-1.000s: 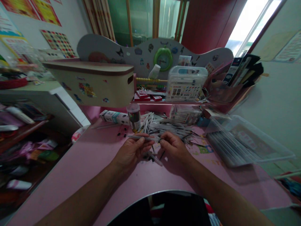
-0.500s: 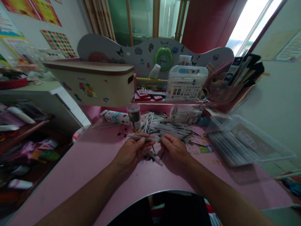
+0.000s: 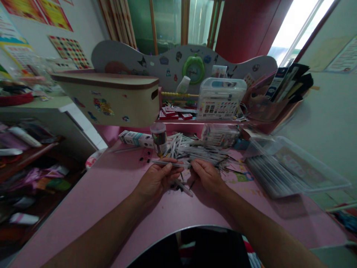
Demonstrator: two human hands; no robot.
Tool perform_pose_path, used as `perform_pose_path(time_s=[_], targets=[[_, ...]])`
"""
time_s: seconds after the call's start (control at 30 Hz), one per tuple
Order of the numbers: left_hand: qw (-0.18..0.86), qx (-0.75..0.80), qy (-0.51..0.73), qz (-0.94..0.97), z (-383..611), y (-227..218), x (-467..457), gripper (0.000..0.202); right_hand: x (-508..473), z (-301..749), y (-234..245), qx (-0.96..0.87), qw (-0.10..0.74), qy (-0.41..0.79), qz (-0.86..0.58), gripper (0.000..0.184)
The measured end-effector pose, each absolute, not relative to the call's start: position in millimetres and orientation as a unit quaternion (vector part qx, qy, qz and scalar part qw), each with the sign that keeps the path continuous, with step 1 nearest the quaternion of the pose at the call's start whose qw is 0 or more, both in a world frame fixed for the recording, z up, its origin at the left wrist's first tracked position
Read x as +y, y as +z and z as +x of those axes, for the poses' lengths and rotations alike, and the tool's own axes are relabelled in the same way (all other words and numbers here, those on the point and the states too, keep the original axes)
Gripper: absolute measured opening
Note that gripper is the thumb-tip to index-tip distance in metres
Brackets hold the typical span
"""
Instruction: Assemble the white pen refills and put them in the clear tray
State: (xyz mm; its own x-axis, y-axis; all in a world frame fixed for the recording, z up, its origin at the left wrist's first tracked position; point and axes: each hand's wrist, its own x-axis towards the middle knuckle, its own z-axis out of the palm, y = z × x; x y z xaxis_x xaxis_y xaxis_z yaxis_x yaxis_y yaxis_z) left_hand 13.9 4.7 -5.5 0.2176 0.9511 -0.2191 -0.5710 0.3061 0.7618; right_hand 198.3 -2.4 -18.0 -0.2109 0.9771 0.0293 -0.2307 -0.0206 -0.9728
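Note:
A slim translucent pen point(image 3: 173, 164) lies level between my hands above the pink desk. My left hand point(image 3: 157, 178) is closed around its barrel, thumb on top. At the pen's right end, my right hand point(image 3: 205, 173) pinches with thumb and fingertips; a small dark part shows there, too little to name. Below the hands, another clear pen point(image 3: 184, 188) rests on the desk beside small black pieces. Just beyond them spreads a heap of white and clear pen parts point(image 3: 199, 152), with thin dark refills at its right side.
A clear plastic bin point(image 3: 301, 163) holding a row of pens stands at the right. Behind the heap are a round canister point(image 3: 158, 139), a white box point(image 3: 136, 138) and a clear case point(image 3: 220, 134). A shelf carries a beige storage box point(image 3: 111, 100) and a handled marker case point(image 3: 221, 98).

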Motion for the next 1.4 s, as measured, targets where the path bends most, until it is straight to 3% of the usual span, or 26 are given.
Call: perform_pose_path(time_s=[0.17,0.37,0.87,1.03,1.17,1.27,1.4], targets=[[0.736,0.335,0.516,0.282,12.5,-6.8,5.0,0.01,-1.9,202.6,-17.5,-0.513,0.447,0.613,-0.402,0.024],[0.735,0.333,0.514,0.29,12.3,-6.9,3.4,0.011,-2.7,200.0,-20.3,-0.473,0.492,0.626,-0.377,0.027],[0.71,0.344,0.526,0.317,8.6,-0.1,2.3,0.012,-5.7,193.8,-21.3,-0.462,0.483,0.647,-0.367,0.024],[0.632,0.372,0.603,0.313,1.9,4.1,11.8,0.016,-4.9,201.6,-16.7,-0.613,0.418,0.514,-0.43,0.014],[0.561,0.397,0.677,0.263,-6.6,4.5,22.3,0.026,-11.6,199.5,-3.6,-0.775,0.281,0.31,-0.474,0.013],[0.56,0.413,0.678,0.236,-9.8,4.4,25.4,0.031,-17.9,194.1,2.3,-0.816,0.213,0.238,-0.482,0.017],[0.596,0.403,0.656,0.227,-7.7,3.1,23.7,0.03,-19.7,191.2,0.3,-0.834,0.19,0.203,-0.477,0.015]])
